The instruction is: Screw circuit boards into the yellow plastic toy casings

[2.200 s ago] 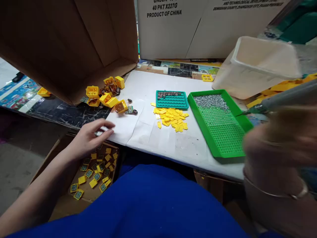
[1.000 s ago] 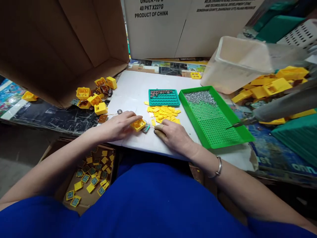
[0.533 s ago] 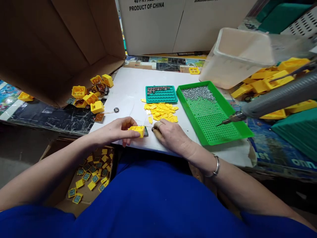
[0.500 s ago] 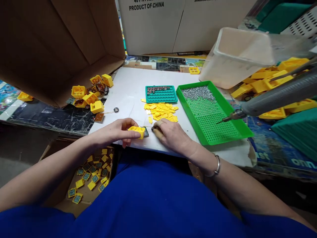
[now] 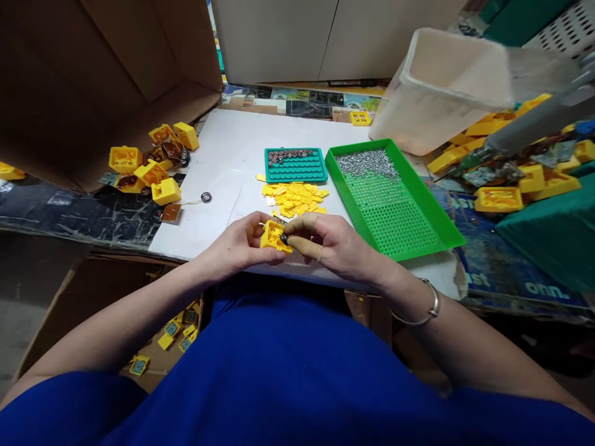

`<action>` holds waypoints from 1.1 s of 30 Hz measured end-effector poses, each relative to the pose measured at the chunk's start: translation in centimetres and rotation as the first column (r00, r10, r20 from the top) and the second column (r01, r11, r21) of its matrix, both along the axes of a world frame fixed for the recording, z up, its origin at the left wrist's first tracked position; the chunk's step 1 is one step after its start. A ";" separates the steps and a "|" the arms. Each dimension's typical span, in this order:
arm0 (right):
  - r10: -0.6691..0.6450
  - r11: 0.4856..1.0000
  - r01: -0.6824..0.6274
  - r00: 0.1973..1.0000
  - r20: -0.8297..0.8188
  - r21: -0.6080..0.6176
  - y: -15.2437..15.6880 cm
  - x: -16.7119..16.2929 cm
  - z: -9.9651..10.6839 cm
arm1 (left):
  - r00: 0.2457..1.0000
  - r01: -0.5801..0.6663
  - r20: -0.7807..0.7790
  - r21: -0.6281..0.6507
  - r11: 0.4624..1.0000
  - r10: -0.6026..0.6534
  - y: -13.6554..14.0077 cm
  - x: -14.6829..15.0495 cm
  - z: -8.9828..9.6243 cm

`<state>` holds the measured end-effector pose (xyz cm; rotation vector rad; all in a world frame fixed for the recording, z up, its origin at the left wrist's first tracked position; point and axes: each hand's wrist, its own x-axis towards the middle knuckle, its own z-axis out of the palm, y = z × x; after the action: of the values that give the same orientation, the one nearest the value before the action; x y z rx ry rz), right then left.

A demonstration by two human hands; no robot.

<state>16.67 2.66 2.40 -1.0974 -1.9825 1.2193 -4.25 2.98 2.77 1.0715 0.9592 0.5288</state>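
My left hand point(image 5: 242, 243) is closed around a small yellow plastic housing point(image 5: 271, 235), its open side tilted up and toward the right. My right hand point(image 5: 332, 241), with tan covers on the thumb and a finger, pinches a small round black speaker point(image 5: 284, 238) at the housing's open side. Whether the speaker is seated inside cannot be told. Part of a circuit board shows at the top of the housing, mostly hidden by fingers. Just beyond both hands lies a pile of flat yellow pieces point(image 5: 297, 198) on the white board point(image 5: 232, 148).
A teal tray point(image 5: 297, 176) holds small round metal parts. Beside it, a green tray point(image 5: 395, 217) contains many screws. More yellow housings point(image 5: 165, 191) lie left, near a loose speaker point(image 5: 206, 197). A power screwdriver point(image 5: 534, 121) hangs at right by a plastic bin point(image 5: 455, 80). Below left stands a carton point(image 5: 153, 328).
My left hand has turned the yellow housing so its open side faces up. My right hand has brought the speaker from beside the housing to its opening. The screwdriver has swung away rightward.
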 end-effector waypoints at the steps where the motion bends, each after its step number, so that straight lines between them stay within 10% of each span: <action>1: 0.036 0.989 -0.048 0.995 0.089 0.140 0.1 0.3 0.2 | 1.000 0.003 0.009 0.009 1.000 -0.003 0.0 0.2 -0.1; 6: 0.181 0.863 -0.337 0.902 0.393 0.376 0.9 1.1 1.3 | 0.996 0.033 0.086 0.038 0.999 -0.036 -0.2 0.7 -0.4; 12: 0.060 0.880 -0.266 0.884 0.464 0.394 0.9 0.3 2.3 | 0.978 0.001 0.209 -0.004 1.000 0.000 -0.1 0.9 -0.5; 20: -0.014 0.875 0.015 1.000 -0.006 0.485 0.7 1.4 0.0 | 0.953 -0.123 0.263 -0.120 0.985 0.151 -0.1 0.8 -0.2; 27: 0.192 0.808 -0.199 0.979 0.071 0.554 1.3 1.3 -1.8 | 0.949 0.119 0.313 -0.270 0.956 -0.029 -0.2 0.0 0.4; 33: 0.114 0.814 -0.104 0.993 0.020 0.571 0.8 1.5 -0.8 | 0.987 0.005 0.160 -0.100 0.995 0.011 -0.6 0.1 0.0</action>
<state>18.21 3.43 1.57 -0.6673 -2.2118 0.5924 -4.20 2.37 2.76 0.9233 0.8372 0.5547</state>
